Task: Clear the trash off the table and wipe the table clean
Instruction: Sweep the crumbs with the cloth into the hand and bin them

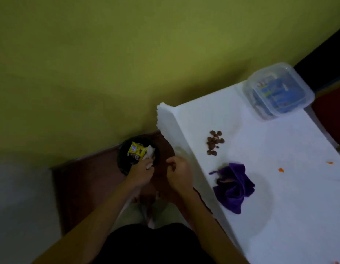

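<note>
Head view. Left hand [141,171] over black bin [120,159] on the floor, grip pinching white tissue [150,151]; yellow wrapper [136,150] inside. Right hand [177,172] at counter [279,149] edge, fingers curled, nothing seen in them. Purple cloth [234,187] bunched on the counter, long axis along its left edge. Brown crumbs [214,142] beyond; clear container [279,90] at far corner.

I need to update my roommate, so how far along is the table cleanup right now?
Partly done. A yellow wrapper and white paper already lie in the black bin. The left hand is at the bin by that paper; the right hand hovers curled beside the table. Remaining: brown crumbs and orange bits sit on the white table, and the purple cloth lies bunched, so wiping looks undone.
</note>
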`<state>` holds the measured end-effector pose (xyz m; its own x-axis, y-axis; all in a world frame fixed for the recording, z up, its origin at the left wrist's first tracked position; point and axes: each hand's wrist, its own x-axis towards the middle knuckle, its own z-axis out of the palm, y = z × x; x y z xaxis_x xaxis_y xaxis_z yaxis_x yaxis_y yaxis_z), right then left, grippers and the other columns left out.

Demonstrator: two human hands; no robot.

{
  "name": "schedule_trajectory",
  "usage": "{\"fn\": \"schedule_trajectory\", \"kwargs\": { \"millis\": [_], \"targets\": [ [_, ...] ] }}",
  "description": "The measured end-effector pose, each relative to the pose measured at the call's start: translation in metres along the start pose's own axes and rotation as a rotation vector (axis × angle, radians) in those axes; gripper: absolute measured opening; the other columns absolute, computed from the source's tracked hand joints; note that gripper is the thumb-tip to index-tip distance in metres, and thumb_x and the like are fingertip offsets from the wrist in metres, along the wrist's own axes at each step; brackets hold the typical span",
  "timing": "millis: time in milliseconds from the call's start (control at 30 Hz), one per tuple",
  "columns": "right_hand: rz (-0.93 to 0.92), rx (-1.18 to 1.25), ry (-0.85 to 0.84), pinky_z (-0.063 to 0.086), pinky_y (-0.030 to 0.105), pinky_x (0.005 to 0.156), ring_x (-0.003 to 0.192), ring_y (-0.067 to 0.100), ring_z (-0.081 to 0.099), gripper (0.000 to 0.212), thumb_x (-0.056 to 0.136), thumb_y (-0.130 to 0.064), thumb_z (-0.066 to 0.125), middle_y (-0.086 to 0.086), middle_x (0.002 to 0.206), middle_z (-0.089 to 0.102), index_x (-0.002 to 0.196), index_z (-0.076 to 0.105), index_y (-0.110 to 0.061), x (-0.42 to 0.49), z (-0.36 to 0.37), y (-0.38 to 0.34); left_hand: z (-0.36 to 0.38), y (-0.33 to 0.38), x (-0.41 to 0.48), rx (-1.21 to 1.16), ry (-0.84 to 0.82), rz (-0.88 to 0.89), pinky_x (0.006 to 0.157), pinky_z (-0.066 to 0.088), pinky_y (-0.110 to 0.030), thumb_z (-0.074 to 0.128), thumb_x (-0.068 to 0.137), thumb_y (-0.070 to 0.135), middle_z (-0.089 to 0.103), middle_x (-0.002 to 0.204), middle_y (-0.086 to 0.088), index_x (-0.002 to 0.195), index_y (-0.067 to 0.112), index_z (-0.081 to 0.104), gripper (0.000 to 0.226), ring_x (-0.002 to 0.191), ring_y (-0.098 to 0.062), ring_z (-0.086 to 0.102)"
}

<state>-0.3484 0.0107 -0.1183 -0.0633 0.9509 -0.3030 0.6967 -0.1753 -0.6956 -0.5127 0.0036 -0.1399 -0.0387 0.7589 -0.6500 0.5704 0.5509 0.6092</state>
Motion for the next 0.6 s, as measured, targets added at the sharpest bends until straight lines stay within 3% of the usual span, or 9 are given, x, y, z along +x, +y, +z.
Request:
{"fn": "schedule_trajectory", "kwargs": {
  "millis": [200,300,367,433,500,600],
  "targets": [
    [0.054,-0.134,-0.3,0.046,0.03,0.081,0.098,0.033,0.064,0.03,0.085,-0.007,0.06,0.017,0.105,0.067,0.114,0.068,-0.013,0.038,0.048,0.019,-0.026,-0.065,0.003,-0.152,0.135,-0.224,0.088,0.042,-0.026,0.056,0.098,0.015,0.066,0.128,-0.014,0.129,0.008,0.064,0.033,0.111,-0.024,0.062],
    [0.115,-0.185,-0.44,0.043,0.032,0.073,0.092,0.038,0.063,0.039,0.087,-0.013,0.058,0.02,0.106,0.063,0.126,0.06,-0.017,0.064,0.075,0.03,-0.023,-0.095,0.005,-0.216,0.124,-0.326,0.07,0.04,-0.029,0.053,0.097,0.02,0.061,0.092,-0.011,0.102,0.011,0.063,0.015,0.079,-0.023,0.054],
    [0.14,-0.207,-0.508,0.043,0.032,0.075,0.097,0.04,0.06,0.044,0.091,-0.016,0.055,0.021,0.117,0.058,0.135,0.053,-0.018,0.083,0.094,0.038,-0.018,-0.115,0.016,-0.261,0.125,-0.381,0.07,0.04,-0.03,0.052,0.096,0.019,0.062,0.089,-0.021,0.123,0.012,0.057,0.028,0.072,-0.023,0.052],
    [0.166,-0.235,-0.546,0.043,0.034,0.081,0.106,0.041,0.057,0.049,0.094,-0.016,0.053,0.022,0.129,0.05,0.143,0.046,-0.017,0.102,0.113,0.05,-0.009,-0.134,0.034,-0.302,0.149,-0.44,0.072,0.042,-0.03,0.052,0.098,0.011,0.064,0.097,-0.02,0.149,0.009,0.037,0.053,0.08,-0.025,0.057],
    [0.194,-0.248,-0.561,0.047,0.038,0.086,0.108,0.043,0.056,0.053,0.095,-0.016,0.053,0.023,0.135,0.044,0.146,0.042,-0.016,0.122,0.133,0.068,0.001,-0.152,0.059,-0.353,0.158,-0.481,0.074,0.044,-0.033,0.052,0.098,0.009,0.06,0.095,-0.016,0.155,0.013,0.027,0.062,0.087,-0.028,0.06],
    [0.246,-0.262,-0.553,0.05,0.046,0.095,0.112,0.046,0.055,0.057,0.097,-0.02,0.053,0.024,0.142,0.039,0.151,0.036,-0.019,0.153,0.17,0.105,0.021,-0.183,0.107,-0.372,0.142,-0.496,0.078,0.042,-0.029,0.049,0.098,0.006,0.061,0.102,-0.012,0.155,0.02,0.03,0.061,0.089,-0.023,0.057]
  ]
}}
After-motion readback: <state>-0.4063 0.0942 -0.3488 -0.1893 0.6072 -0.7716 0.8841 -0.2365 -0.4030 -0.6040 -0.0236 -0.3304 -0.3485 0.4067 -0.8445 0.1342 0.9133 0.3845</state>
